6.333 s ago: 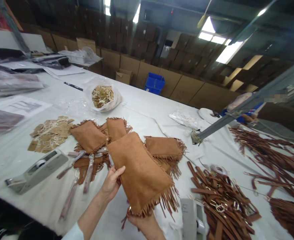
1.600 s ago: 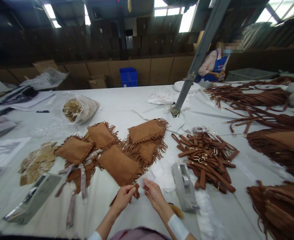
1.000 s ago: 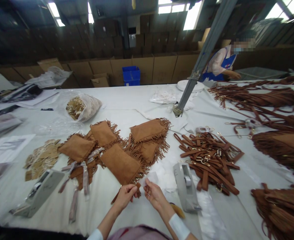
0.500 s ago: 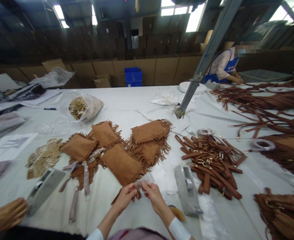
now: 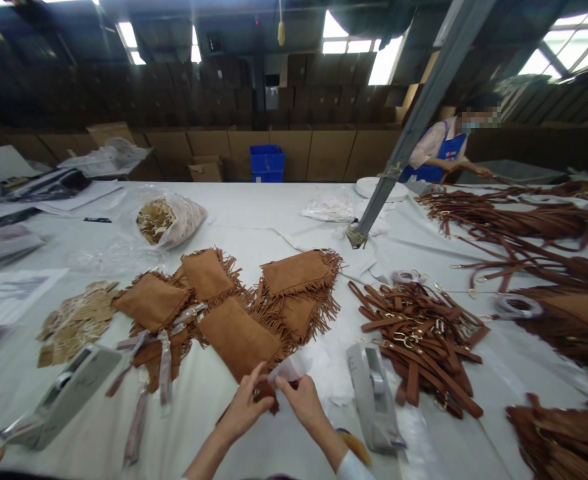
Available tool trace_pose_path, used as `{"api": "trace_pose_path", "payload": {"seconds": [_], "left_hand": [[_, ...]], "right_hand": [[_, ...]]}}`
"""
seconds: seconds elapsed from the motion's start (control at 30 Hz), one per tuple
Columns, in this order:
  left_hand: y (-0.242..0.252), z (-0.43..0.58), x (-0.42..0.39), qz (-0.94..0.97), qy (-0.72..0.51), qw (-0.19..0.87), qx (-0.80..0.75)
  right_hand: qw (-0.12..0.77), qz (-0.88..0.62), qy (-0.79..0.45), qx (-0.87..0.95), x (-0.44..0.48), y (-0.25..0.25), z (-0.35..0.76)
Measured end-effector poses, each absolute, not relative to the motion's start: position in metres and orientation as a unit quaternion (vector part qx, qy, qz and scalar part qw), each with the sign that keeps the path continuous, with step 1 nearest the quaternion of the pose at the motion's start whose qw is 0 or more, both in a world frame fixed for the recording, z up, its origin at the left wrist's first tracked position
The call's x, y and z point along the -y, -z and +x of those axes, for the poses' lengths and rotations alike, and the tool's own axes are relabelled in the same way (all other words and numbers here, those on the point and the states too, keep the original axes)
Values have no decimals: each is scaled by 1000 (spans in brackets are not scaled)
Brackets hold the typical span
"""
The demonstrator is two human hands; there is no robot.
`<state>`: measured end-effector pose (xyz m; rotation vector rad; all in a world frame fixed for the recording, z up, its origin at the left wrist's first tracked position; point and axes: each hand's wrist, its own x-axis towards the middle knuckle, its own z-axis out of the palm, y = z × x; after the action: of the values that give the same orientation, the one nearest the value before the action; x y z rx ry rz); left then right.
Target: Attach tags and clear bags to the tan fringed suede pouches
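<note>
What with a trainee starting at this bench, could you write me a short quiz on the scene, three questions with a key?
1. Fill in: of the worker's two hands, the ____ one is nearer the heap of brown straps.
2. True or false: the blue bin is beyond the far edge of the white table.
3. What shows in the open mouth of the translucent bag?

Key:
1. Right; the right hand is on the heap's side of the left hand.
2. True.
3. Tan tags with pale strings.
</note>
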<state>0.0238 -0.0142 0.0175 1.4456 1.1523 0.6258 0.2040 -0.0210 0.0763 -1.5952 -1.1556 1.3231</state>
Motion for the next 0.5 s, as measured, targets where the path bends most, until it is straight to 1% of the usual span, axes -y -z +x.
{"api": "trace_pose_path", "payload": {"seconds": [0.07,0.1,0.17,0.27,0.33,0.43,0.5], "left_hand": [[-9,11,15,671,-220,484,-517],[-3,5,16,686,-203,471,-516],[6,-1,18,689,-196,489,-498],[14,-1,18,655,-226,541,-476],[13,3,16,648,-243,547,-471],[6,8,11,651,-260,541,-464],[2,10,9,624,-275,571,-457]], "right_hand": [[367,-651,-473,466,19,-76,204],[364,-657,-457,477,19,-75,204],[359,-656,-437,499,19,-74,202],[355,-645,-427,524,23,-69,195],[349,-633,-419,550,27,-60,189],[311,-624,-400,595,32,-39,179],[282,-619,-392,619,35,-25,173]]}}
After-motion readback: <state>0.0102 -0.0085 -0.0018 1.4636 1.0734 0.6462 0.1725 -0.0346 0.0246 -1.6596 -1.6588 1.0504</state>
